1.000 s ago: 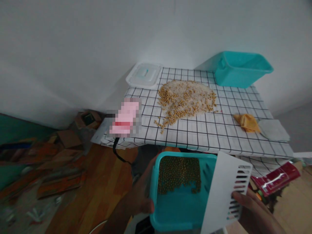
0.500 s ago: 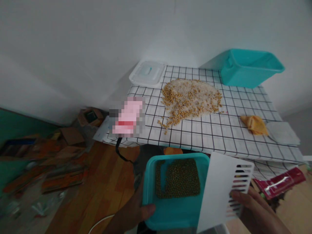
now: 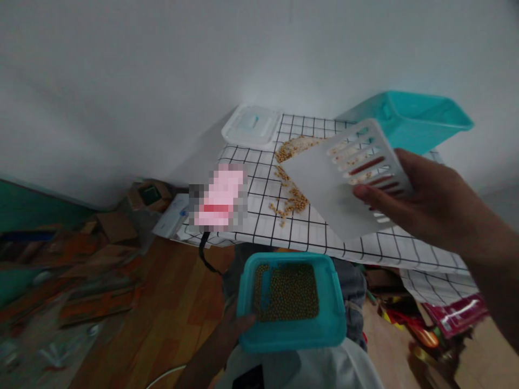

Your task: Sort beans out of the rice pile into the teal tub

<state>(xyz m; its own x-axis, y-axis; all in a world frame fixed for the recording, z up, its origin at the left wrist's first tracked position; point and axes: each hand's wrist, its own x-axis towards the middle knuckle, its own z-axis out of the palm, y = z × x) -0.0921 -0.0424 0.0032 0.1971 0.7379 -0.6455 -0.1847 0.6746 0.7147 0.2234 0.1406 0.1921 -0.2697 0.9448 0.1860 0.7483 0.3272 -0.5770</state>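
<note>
My left hand [image 3: 239, 330] grips the left side of a teal plastic container [image 3: 298, 337], thumb over its rim, below the table's front edge. Yellowish-brown beans [image 3: 298, 294] lie inside it. In my right hand [image 3: 430, 197] is a white plastic scraper [image 3: 324, 189] with a slotted end, the thumb pressed on the slots. The scraper is raised and tilted over the table, its flat blade pointing left. Behind it, a pile of beans and pale grains [image 3: 298, 146] is spread on the cloth, mostly hidden by the blade.
A grid-patterned cloth [image 3: 253, 186] covers the table. On it are a clear lid [image 3: 253, 124] at the back left, a teal bin [image 3: 425, 116] at the back right and a blurred-out pink object [image 3: 221, 197]. Cardboard boxes [image 3: 117, 232] and a red packet [image 3: 458, 316] lie lower down.
My right hand has lifted the scraper from beside the container, up and forward over the pile on the table. The container stays low in my left hand, now tilted slightly differently.
</note>
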